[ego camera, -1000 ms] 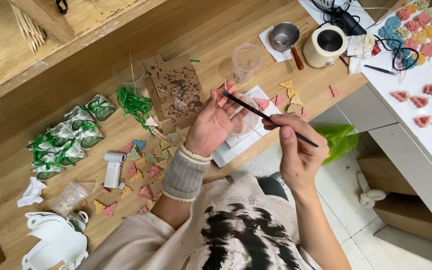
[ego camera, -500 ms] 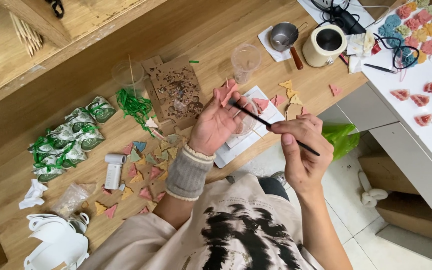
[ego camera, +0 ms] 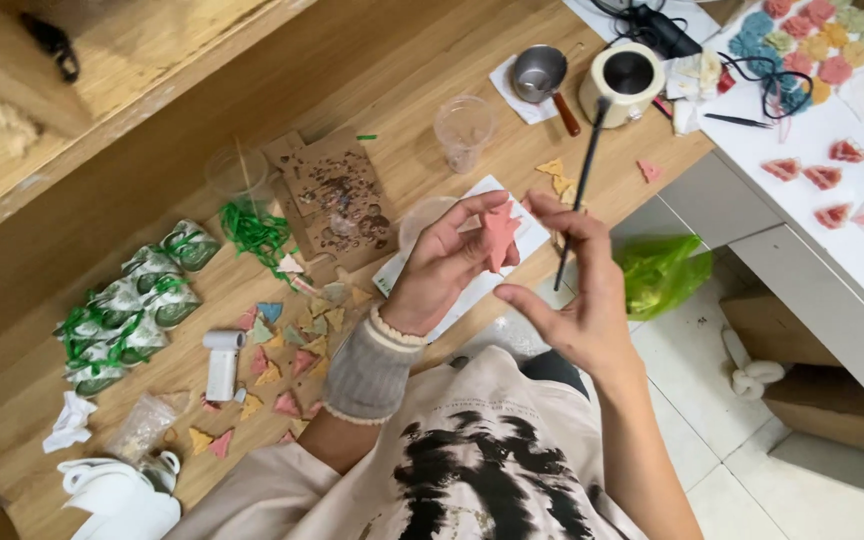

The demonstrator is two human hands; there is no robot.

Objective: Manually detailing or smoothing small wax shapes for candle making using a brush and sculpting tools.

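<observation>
My left hand holds a pink star-shaped piece upright between thumb and fingers, above a white sheet at the wooden table's near edge. My right hand pinches a thin black stick that now stands nearly upright, its lower end just right of the pink piece, its top near a cream pot. The fingertips of the right hand touch the piece's right side.
Small pink, yellow and blue triangular pieces lie scattered left of my arm, with a white tube, green-wrapped bundles, green ribbon, a brown card, plastic cups and a metal ladle. A white table at right holds coloured pieces; a green bag hangs below.
The black stick swung from lying slanted across my left palm to nearly upright. My left hand turned and lifted the pink piece into a pinch, and my right hand closed in beside it.
</observation>
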